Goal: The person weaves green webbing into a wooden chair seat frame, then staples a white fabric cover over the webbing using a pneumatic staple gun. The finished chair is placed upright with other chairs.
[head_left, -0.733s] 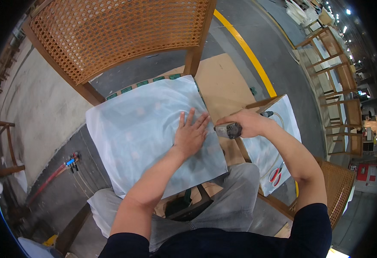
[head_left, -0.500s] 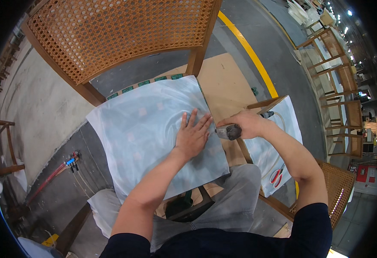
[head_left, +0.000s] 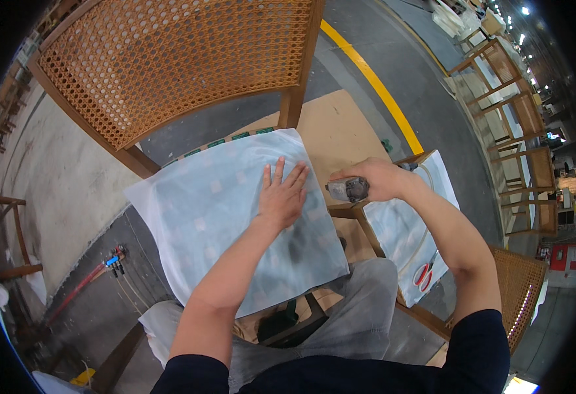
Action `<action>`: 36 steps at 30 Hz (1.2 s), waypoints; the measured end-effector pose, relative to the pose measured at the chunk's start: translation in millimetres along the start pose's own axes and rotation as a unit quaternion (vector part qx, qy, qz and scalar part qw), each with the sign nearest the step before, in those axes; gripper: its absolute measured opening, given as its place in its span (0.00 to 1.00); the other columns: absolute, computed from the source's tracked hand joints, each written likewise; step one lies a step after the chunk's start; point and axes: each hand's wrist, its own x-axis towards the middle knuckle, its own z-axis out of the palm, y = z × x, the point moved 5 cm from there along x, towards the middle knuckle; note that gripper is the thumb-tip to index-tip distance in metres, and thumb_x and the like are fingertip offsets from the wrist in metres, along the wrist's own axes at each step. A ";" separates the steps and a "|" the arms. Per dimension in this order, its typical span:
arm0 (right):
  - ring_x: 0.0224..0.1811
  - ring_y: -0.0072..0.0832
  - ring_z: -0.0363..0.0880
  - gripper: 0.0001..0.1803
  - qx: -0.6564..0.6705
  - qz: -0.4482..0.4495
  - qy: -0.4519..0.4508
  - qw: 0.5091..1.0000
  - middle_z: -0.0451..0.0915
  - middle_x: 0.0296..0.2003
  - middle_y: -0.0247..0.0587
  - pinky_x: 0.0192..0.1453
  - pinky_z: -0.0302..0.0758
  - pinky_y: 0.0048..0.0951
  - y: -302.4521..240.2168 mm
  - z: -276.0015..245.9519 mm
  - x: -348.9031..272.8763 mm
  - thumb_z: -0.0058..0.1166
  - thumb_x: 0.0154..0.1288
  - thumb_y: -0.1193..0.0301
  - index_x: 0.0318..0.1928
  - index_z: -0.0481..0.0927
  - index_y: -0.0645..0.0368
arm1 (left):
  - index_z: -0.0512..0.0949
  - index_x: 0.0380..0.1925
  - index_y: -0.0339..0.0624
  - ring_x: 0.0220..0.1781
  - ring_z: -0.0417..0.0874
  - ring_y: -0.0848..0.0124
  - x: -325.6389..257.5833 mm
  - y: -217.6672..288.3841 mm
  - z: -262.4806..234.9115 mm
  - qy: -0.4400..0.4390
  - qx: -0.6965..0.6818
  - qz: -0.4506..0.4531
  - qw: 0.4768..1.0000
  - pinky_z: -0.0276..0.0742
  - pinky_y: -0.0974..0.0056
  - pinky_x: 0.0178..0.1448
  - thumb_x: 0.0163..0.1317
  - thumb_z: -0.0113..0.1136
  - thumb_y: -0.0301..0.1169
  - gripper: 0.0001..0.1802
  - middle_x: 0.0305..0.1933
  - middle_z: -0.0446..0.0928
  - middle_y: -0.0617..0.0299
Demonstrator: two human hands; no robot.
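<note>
My left hand (head_left: 283, 198) lies flat, fingers spread, on a thin white cloth (head_left: 229, 256) that covers a chair seat. A pale checkered pattern shows through the cloth. Green webbing (head_left: 241, 136) shows along the seat's rear edge, under the woven cane backrest (head_left: 183, 79). In my right hand (head_left: 385, 180) is an air staple gun (head_left: 348, 190), fingers wrapped round its grip. Its nose points left and sits just off the seat's right edge, apart from the cloth. A pale air hose (head_left: 426, 231) runs from the gun's rear.
To the right, red-handled scissors (head_left: 424, 277) rest on a second cloth-covered chair seat (head_left: 393, 230). Cardboard (head_left: 340, 125) lies on the floor beyond. A red hose with a blue-valved fitting (head_left: 112, 261) lies at left. More chairs (head_left: 521, 118) line the far right.
My left hand has slid slightly up and left over the cloth, which now lies smoother. The staple gun has moved off the seat's edge, leaving a gap.
</note>
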 end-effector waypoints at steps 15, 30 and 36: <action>0.56 0.52 0.86 0.35 0.022 0.001 -0.028 0.999 0.88 0.54 0.47 0.63 0.81 0.44 8.7 4.7 41.2 0.74 0.56 0.71 0.67 0.82 0.40 | 0.70 0.79 0.55 0.87 0.55 0.46 -3.0 -1.5 1.4 0.086 -0.010 -0.007 0.996 0.45 0.31 0.87 0.78 0.53 0.43 0.31 0.85 0.63 0.69; 0.55 0.52 0.86 0.38 0.047 0.011 -0.011 0.999 0.89 0.51 0.52 0.63 0.81 0.45 21.8 -26.9 80.1 0.73 0.55 0.74 0.69 0.81 0.43 | 0.68 0.79 0.57 0.87 0.55 0.46 35.9 -32.9 -7.5 0.062 -0.015 -0.028 0.998 0.45 0.31 0.87 0.75 0.56 0.41 0.33 0.85 0.62 0.70; 0.55 0.49 0.87 0.37 0.067 0.014 0.005 0.998 0.89 0.52 0.49 0.64 0.81 0.42 30.4 -23.0 82.3 0.74 0.54 0.76 0.68 0.82 0.47 | 0.69 0.78 0.55 0.87 0.56 0.46 37.8 -29.8 -7.3 0.066 -0.020 -0.021 0.997 0.45 0.31 0.87 0.75 0.56 0.40 0.32 0.85 0.62 0.69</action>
